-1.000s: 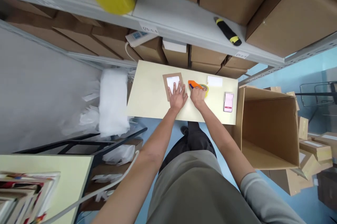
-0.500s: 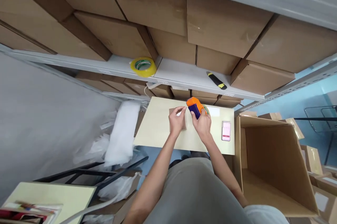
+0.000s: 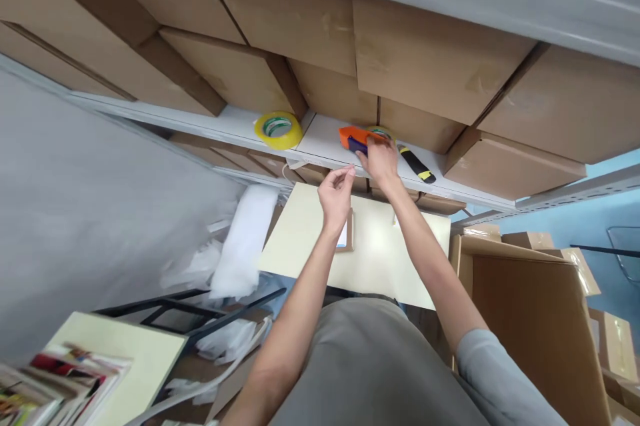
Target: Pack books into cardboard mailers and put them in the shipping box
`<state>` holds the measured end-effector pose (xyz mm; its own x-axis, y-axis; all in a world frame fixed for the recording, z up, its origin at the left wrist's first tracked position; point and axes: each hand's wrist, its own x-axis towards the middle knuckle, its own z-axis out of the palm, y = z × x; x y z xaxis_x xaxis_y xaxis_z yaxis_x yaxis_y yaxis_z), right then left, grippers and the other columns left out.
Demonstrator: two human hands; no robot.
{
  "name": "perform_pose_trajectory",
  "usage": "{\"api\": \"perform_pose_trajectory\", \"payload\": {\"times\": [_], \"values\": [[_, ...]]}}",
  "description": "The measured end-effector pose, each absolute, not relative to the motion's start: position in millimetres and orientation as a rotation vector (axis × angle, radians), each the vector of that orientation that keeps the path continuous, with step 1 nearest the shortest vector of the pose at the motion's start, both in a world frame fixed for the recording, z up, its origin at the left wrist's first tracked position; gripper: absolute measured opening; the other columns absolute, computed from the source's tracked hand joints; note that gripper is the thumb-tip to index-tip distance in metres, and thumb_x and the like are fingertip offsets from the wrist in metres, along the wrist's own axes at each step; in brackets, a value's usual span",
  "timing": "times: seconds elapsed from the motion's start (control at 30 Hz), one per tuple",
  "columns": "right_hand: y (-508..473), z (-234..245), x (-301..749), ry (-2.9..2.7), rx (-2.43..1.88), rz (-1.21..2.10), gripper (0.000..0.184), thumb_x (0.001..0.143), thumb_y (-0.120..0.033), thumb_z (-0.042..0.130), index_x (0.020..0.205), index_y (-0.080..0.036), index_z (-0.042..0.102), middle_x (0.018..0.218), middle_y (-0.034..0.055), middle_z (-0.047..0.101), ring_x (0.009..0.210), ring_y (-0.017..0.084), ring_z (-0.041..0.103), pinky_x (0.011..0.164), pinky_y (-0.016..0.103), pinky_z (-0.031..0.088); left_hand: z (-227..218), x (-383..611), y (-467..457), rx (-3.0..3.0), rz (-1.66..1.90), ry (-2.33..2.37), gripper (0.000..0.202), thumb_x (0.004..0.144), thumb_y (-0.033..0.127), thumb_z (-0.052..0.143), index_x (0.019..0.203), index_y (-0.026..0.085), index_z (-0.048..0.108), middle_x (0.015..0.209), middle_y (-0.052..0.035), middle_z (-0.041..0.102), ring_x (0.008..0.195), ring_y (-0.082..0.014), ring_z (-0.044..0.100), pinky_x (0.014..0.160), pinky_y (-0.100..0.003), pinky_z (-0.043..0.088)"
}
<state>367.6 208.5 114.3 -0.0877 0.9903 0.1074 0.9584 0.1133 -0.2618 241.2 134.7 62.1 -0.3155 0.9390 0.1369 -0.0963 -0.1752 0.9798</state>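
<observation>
My right hand [image 3: 381, 158] is closed around an orange and purple tape dispenser [image 3: 354, 137], which is at the shelf surface. Whether it rests there, I cannot tell. My left hand [image 3: 336, 194] is raised above the table, thumb and fingertips pinched together; anything between them is too small to make out. Below it a small brown cardboard box [image 3: 349, 239] with a white label lies on the pale yellow table [image 3: 375, 249]. Beside my right hand, a black and yellow utility knife [image 3: 417, 165] lies on the shelf.
On the white shelf [image 3: 320, 136] sits a roll of yellow tape [image 3: 278, 131], with cardboard boxes [image 3: 415, 59] stacked behind. A large open carton [image 3: 530, 319] stands right of the table. White wrapping material [image 3: 245, 239] is at left, near a side table [image 3: 135, 346] with printed papers.
My right hand has carried the tape dispenser up from over the table to the shelf. My left hand has risen off the small box, still pinched. My right arm now covers the phone's place.
</observation>
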Motion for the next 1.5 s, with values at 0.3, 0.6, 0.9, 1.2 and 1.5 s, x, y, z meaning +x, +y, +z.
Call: {"api": "perform_pose_trajectory", "payload": {"times": [0.3,0.6,0.9,1.2,1.5], "values": [[219,64,375,-2.028,-1.717,0.074,0.059,0.118,-0.045,0.042,0.159,-0.004,0.053,0.156,0.0312,0.06,0.152,0.046,0.052,0.13,0.077,0.032,66,209,93,1.085,1.486,1.299,0.024,0.089,0.042,0.089,0.097,0.022,0.08,0.113,-0.0088,0.087,0.108,-0.0249,0.084,0.105,-0.043,0.068],[97,12,369,-1.697,-1.718,0.151,0.05,0.12,-0.046,0.03,0.154,-0.023,0.059,0.154,0.0193,0.063,0.15,0.036,0.059,0.131,0.07,0.039,70,186,76,1.122,1.415,1.253,0.023,0.093,0.044,0.088,0.095,0.022,0.081,0.098,-0.0045,0.084,0.101,-0.0218,0.083,0.098,-0.037,0.068],[-5,-139,305,-1.262,-1.987,0.915,0.046,0.113,-0.055,0.047,0.125,-0.019,0.073,0.131,0.0209,0.079,0.122,0.034,0.075,0.113,0.057,0.058,9,155,70,1.18,1.196,1.335,0.021,0.1,0.041,0.079,0.091,0.023,0.076,0.093,-0.0023,0.078,0.099,-0.0216,0.081,0.103,-0.04,0.066],[-68,-207,290,-0.654,-2.021,1.168,0.075,0.109,-0.083,0.036,0.126,-0.021,0.076,0.118,0.0148,0.084,0.119,0.031,0.081,0.104,0.047,0.066,-162,102,24,1.439,0.715,1.769,0.06,0.098,0.047,0.082,0.15,0.025,0.064,0.169,-0.0166,0.057,0.164,-0.0312,0.051,0.134,-0.049,0.045],[-75,-197,249,-0.595,-1.782,1.371,0.1,0.106,-0.093,0.031,0.164,-0.018,0.063,0.172,0.0106,0.06,0.168,0.028,0.049,0.143,0.048,0.035,-200,85,3,1.172,0.568,1.693,0.08,0.092,0.086,0.071,0.137,0.02,0.066,0.137,-0.0168,0.078,0.128,-0.0313,0.076,0.11,-0.041,0.062]]}}
